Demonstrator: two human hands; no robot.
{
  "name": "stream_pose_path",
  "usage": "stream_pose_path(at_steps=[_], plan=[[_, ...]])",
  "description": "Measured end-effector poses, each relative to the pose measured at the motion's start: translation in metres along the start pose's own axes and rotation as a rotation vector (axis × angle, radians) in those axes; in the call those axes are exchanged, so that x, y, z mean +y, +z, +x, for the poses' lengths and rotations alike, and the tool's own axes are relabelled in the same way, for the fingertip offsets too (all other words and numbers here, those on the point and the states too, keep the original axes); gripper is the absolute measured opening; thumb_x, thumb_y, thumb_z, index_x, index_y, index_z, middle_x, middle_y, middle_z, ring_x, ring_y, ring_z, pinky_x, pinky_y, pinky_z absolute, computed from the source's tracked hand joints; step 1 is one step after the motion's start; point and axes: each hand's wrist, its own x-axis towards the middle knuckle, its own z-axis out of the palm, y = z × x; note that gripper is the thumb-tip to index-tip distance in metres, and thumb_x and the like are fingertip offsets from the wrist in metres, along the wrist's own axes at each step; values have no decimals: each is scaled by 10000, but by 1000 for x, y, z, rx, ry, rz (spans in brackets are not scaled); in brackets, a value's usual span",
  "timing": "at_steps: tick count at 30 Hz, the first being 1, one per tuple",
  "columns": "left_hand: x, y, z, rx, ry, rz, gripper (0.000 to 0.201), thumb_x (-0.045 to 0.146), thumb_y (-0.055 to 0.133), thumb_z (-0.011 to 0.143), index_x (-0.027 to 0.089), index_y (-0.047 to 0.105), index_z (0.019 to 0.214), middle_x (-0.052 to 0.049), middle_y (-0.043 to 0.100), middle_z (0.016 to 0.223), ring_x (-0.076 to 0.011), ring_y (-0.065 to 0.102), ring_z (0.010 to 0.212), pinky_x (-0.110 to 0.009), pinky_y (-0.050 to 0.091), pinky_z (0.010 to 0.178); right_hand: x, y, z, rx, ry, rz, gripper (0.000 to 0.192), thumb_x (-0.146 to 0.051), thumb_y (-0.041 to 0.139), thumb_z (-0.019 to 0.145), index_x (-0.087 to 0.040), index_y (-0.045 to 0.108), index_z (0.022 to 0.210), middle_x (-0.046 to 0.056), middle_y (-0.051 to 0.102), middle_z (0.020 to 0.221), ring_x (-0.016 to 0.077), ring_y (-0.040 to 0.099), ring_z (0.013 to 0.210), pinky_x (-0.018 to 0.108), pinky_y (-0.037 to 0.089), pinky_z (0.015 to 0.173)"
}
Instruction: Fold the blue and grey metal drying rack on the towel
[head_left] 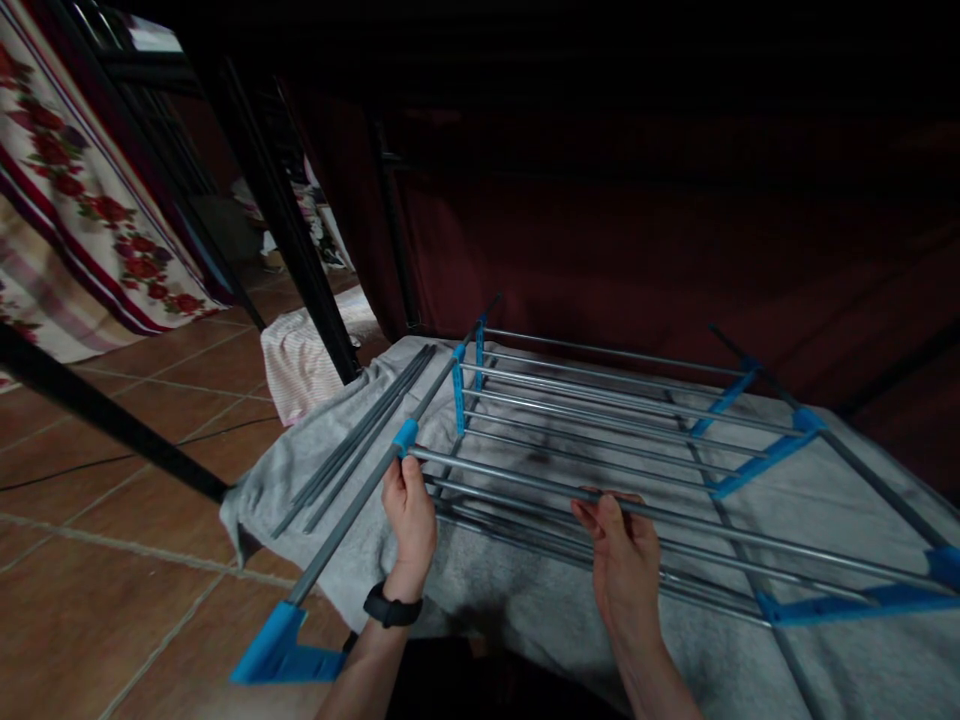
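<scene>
A rack of grey metal rods and blue plastic brackets lies on a grey cloth [540,610]. My left hand [411,515], with a black wristband, closes on a blue plastic connector [406,436] on the left side pole [341,535]. The near end of a metal rod [517,476] meets that connector; whether it is fully inserted cannot be told. My right hand [624,550] grips the same rod further right, thumb on top. More blue brackets [765,465] join the rods on the right. A blue foot piece [281,650] caps the pole's lower end.
Several loose grey tubes [360,440] lie on the cloth at left. Black metal posts [289,220] stand beside it, with a dark red curtain [570,250] behind. A floral cloth [97,200] hangs at far left over a tiled floor [150,420], where a black cable runs.
</scene>
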Motion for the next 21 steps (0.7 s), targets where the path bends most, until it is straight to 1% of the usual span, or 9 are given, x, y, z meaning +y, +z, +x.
stream_pose_path(at_steps=[2,5,8,10,12,14,17,19,21], plan=[[-1,1,-1,26,-12,-1,358,485,472,946,185,665,984,-40,655,892,-221,591,1013,-362,404,1030,0,1,0,-1,-5,10,220,-388,796,751,-233,661,830,-53,663,750,151,673,704,377,594,748],[-1,3,-1,54,-18,-6,332,469,477,938,192,656,899,-23,631,811,-212,589,927,-360,420,984,1,1,-1,4,-17,7,224,-390,792,754,-233,648,825,-53,647,730,151,669,693,374,596,742],[-2,5,-2,72,-32,-8,335,468,487,927,183,662,905,-18,627,803,-192,570,819,-348,456,890,2,2,-2,26,-15,-13,250,-413,791,747,-230,643,831,-43,651,738,158,665,700,385,594,746],[-3,6,-1,87,-38,-26,345,470,497,923,173,672,943,-21,635,828,-182,563,794,-339,466,860,3,3,-2,37,2,-3,258,-423,793,745,-231,643,831,-42,661,756,162,669,719,398,589,777],[-4,6,-1,93,-35,-51,354,472,507,923,170,679,992,-34,654,879,-187,581,841,-342,467,891,2,3,-3,25,26,32,266,-435,788,751,-243,651,875,-36,691,824,168,682,760,420,579,822],[-3,6,0,70,-17,-91,364,470,511,928,175,679,1059,-61,676,991,-206,600,966,-351,444,976,0,-1,-4,-19,66,59,309,-454,768,771,-262,657,987,-14,720,919,187,699,815,445,569,855],[1,5,2,20,-2,-156,386,471,505,936,180,673,1125,-87,675,1115,-221,585,1114,-358,390,1074,-7,-18,-9,-72,148,15,368,-438,763,781,-262,657,1087,30,736,987,219,707,879,450,566,859],[4,5,2,28,-34,-152,404,488,516,925,171,680,1114,-82,684,1062,-225,602,1060,-366,421,1042,-15,-39,-15,-61,194,-49,359,-414,790,752,-250,681,1053,50,740,1003,230,705,869,432,577,820],[7,6,2,52,-62,-123,414,507,539,904,165,689,1083,-65,682,991,-226,608,981,-373,461,981,-25,-66,-19,-17,209,-105,349,-417,808,724,-237,702,1003,64,739,1001,233,698,823,405,585,752]])
